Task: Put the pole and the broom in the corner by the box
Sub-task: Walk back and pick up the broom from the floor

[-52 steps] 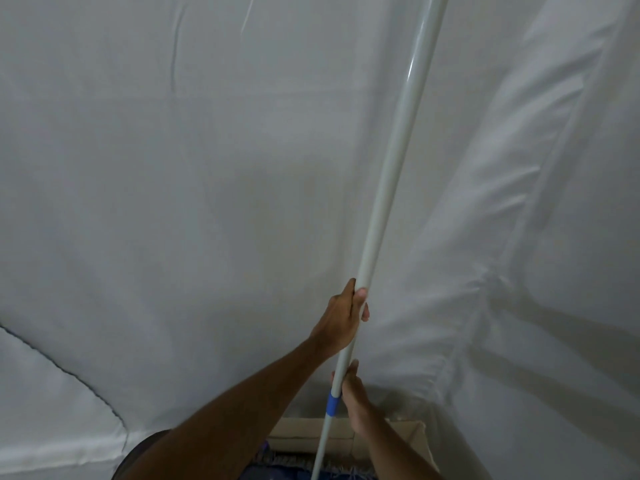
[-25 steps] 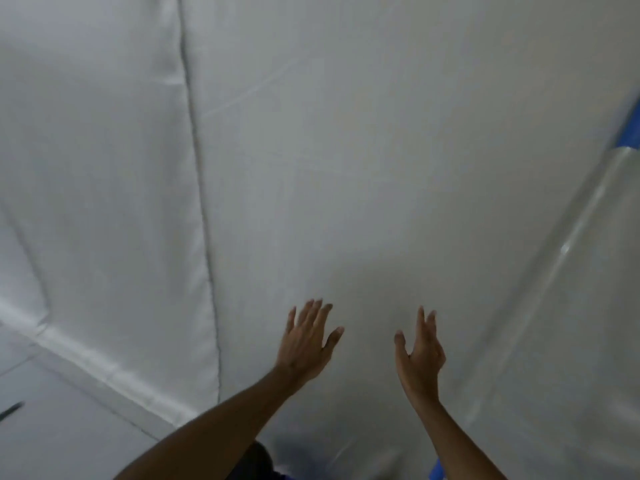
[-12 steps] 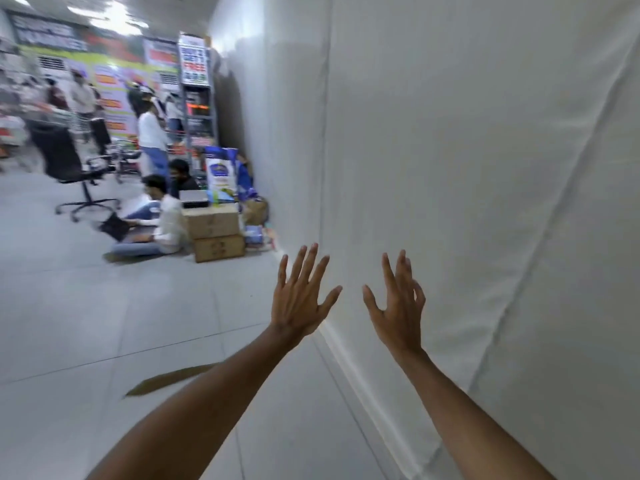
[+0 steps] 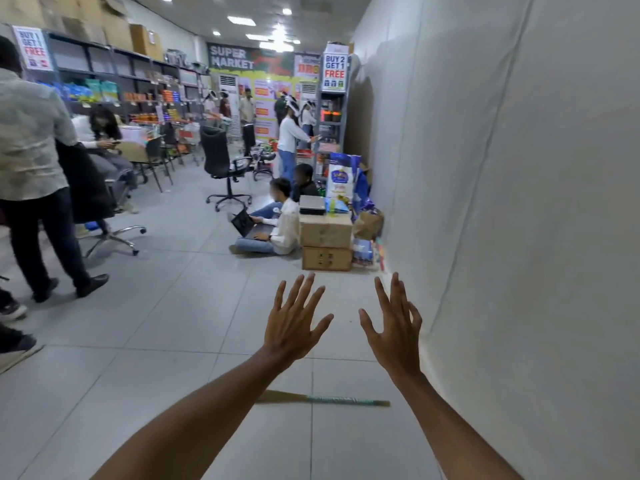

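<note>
Pole released; left hand, right hand now empty; broom in view on floor

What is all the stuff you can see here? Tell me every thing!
Broom with brown bristles and a green-wrapped handle: one, lying flat on the grey tiled floor, between the two forearms.
Brown cardboard boxes: two, stacked, by the white fabric wall.
Black swivel office chair: one, mid-aisle.
Blue and white sack: one, upright behind the boxes.
People sitting on the floor: two, left of the boxes, one with a black laptop.
White "BUY 2 GET 1 FREE" sign: one, on a far shelf.
Left hand: open, empty, fingers spread.
Right hand: open, empty, fingers spread.
</note>
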